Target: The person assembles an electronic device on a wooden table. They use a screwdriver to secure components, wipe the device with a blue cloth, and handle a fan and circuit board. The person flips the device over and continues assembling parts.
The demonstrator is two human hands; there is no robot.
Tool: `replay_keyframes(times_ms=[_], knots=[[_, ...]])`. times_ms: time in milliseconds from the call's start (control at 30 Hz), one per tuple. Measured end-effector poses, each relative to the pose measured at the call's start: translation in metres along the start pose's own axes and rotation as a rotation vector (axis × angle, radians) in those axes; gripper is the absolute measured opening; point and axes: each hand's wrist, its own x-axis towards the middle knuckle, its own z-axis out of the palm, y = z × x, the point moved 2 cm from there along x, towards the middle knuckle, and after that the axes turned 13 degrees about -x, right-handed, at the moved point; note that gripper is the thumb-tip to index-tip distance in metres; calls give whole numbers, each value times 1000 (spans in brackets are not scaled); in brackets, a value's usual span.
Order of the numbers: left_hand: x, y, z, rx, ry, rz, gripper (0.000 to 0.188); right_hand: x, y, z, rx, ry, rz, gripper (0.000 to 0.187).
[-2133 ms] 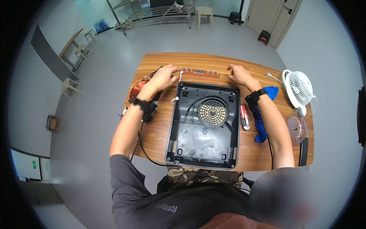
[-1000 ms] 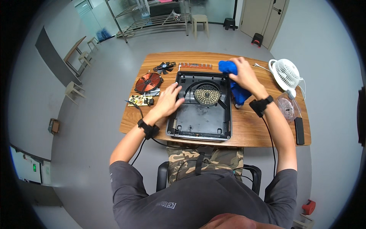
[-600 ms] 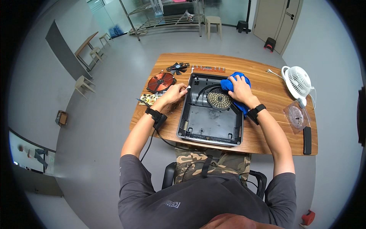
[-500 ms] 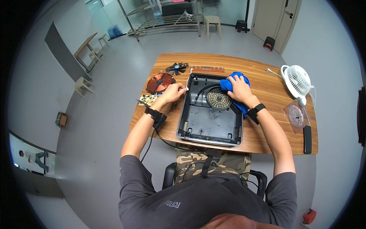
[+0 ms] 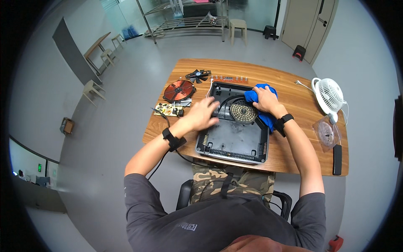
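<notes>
A shallow black plastic appliance shell (image 5: 235,136) lies inner side up at the table's near edge, with a round vent grille (image 5: 243,111) in its floor. My right hand (image 5: 268,102) grips a bunched blue cloth (image 5: 266,119) at the shell's right rim, beside the grille. Over the left rim hovers my left hand (image 5: 203,114), its fingers apart and slightly blurred, with nothing visible in it. A thin white wire (image 5: 210,90) runs along the shell's upper left edge.
Left of the shell lie a copper coil disc (image 5: 179,90), a yellowish circuit board (image 5: 168,109) and a small black fan (image 5: 198,76). A narrow reddish board (image 5: 230,79) sits behind it. At right stand a white fan (image 5: 328,94), a clear plastic bag (image 5: 325,133) and a black bar (image 5: 337,160).
My left hand has let go of the small white wire end at the shell's left edge and moved nearer and over the rim, fingers spreading. My right hand stays on the cloth.
</notes>
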Motion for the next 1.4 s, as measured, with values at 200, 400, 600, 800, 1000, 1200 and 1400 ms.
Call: replay_keyframes(times_ms=[200, 400, 600, 800, 1000, 1200, 1400], knots=[[-2, 33, 29, 103, -477, -109, 95, -2, -3, -3, -18, 19, 3, 63], [12, 42, 26, 48, -717, -208, 108, 2, -4, -5, -6, -2, -13, 62], [14, 29, 38, 11, -774, -173, 115, 18, 2, -11, 32, -143, -12, 60], [13, 24, 47, 4, -786, -167, 120, 26, 3, -13, 29, -153, -36, 58], [14, 20, 49, -2, -779, -158, 119, 44, 23, -20, 224, -294, -19, 55], [17, 22, 47, -7, -785, -166, 120, 67, -3, -64, 246, 43, 85, 56], [15, 20, 48, -10, -782, -187, 120, 88, -99, -37, 134, 103, -280, 62]])
